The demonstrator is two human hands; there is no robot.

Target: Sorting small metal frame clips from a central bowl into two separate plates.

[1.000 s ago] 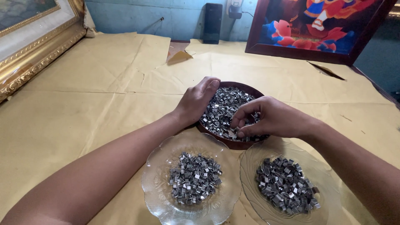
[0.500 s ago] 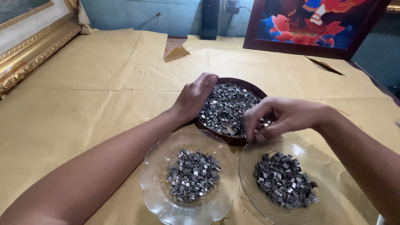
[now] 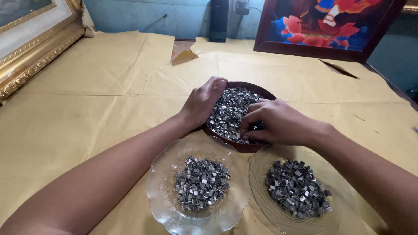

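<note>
The left hand [image 3: 201, 103] is resting on the near-left rim of a dark brown bowl [image 3: 257, 88] sitting just past the middle of the table [image 3: 104, 87], its fingers curling over the edge into a heap of small shiny metal pieces [image 3: 230, 109]; the fingertips are sinking out of sight among them, so I cannot tell whether that grip is closing on anything. The right hand [image 3: 278, 122] is lying over the bowl's near-right side, at about 4 o'clock from the bowl's centre, with fingers and thumb drawn together down in the pieces; whether they are pinching one is hidden by the knuckles. The hand is also covering much of the bowl's near rim. At 6 o'clock from the bowl, two clear glass dishes are standing side by side and nearly touching: the left glass dish [image 3: 165, 200] is holding a small mound of the same pieces, and the right glass dish [image 3: 261, 167] is holding another, its lower edge being cut off by the picture border. Yellow-brown paper [image 3: 109, 65] is covering the table, torn in places. A gold picture frame [image 3: 39, 52] is leaning at 10 o'clock and a dark-framed colourful painting [image 3: 326, 26] at 1 o'clock, both partly cut off.
</note>
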